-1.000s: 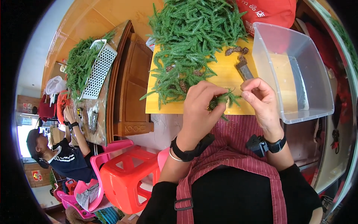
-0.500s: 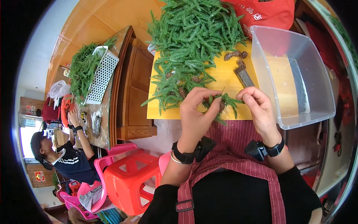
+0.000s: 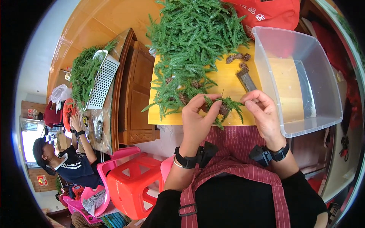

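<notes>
Pinching a sprig (image 3: 232, 103), left hand (image 3: 195, 116) partly covers it.

At left, a person (image 3: 70, 165) in a dark cap is beside a wooden cabinet (image 3: 134, 102), whose top bears a white perforated basket (image 3: 102, 81); near it is a white plastic bag (image 3: 60, 93). A red stool (image 3: 123, 193) stands beside a pink chair (image 3: 106, 184) with a checked cloth (image 3: 92, 203). A red bag (image 3: 273, 13) sits at upper right.

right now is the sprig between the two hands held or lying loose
Held: the left hand pinches the sprig between thumb and finger.
</notes>
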Demonstrator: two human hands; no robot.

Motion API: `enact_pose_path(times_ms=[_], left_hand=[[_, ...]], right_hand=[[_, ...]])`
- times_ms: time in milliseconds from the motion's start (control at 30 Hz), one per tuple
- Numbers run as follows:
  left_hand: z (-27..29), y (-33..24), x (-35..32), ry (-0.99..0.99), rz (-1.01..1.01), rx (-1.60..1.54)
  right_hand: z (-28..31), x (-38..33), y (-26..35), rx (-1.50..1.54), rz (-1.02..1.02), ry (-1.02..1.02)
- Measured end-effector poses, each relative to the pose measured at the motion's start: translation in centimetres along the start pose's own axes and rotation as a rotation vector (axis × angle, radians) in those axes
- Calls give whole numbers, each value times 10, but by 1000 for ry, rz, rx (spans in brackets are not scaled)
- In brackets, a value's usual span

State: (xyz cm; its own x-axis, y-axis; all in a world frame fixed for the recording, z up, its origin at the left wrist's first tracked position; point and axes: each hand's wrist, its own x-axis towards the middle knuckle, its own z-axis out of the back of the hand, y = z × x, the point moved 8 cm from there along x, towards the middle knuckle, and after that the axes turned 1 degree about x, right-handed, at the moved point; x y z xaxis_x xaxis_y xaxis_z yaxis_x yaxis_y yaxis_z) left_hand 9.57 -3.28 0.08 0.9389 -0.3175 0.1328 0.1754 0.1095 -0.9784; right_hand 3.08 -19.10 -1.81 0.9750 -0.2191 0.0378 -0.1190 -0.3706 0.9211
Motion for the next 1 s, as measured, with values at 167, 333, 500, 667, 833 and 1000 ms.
enact_pose_path(times_ms=[167,333,500,667,833,1000], left_hand=[[-7,0,-1,59,31,-98],[-11,6,-2,96,58,-177],[-15,11,-6,151,146,-269],[-16,17,-9,176,222,-301],[-20,19,-9,214,218,-345],[-23,17,-12,297,213,-281]], right_hand=[[4,-5,-3,-91,-4,-27],[6,-3,-1,-224,82,-32],[-6,-5,-1,-224,80,18],[-12,-5,-7,-202,33,107],[-7,-5,-10,-227,-9,84],[-8,-5,-9,-201,11,69]])
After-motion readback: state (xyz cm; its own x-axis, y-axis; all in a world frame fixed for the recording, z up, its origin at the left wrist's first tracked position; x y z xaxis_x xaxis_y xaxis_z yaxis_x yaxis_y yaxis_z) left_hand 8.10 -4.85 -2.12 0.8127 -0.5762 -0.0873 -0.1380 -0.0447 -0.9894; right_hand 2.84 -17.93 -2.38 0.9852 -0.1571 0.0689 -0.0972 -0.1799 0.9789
